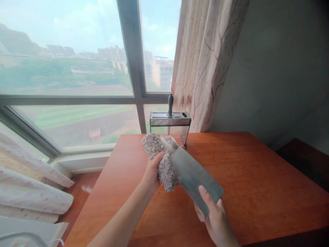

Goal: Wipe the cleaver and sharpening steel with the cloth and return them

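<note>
A broad grey-bladed cleaver [196, 178] is held above the table, slanting from upper left to lower right. My left hand [153, 168] is closed on a fluffy grey cloth [167, 173], which is bunched about the cleaver's pale handle [167, 145]. Whether those fingers also grip the handle through the cloth is hidden. At the blade's far end, my right hand [215, 213] pinches the cleaver, thumb on the upper face and fingers underneath. Behind the cloth stands a metal-topped knife rack [169, 120] with a dark grey handle [170, 104] sticking up from it.
The reddish-brown wooden table [246, 178] spreads under both hands. A large window [135, 51] and patterned curtains [203, 61] stand behind it, with a dark wall [272, 75] at right. More curtain [33, 192] hangs at lower left, near a white surface [33, 228].
</note>
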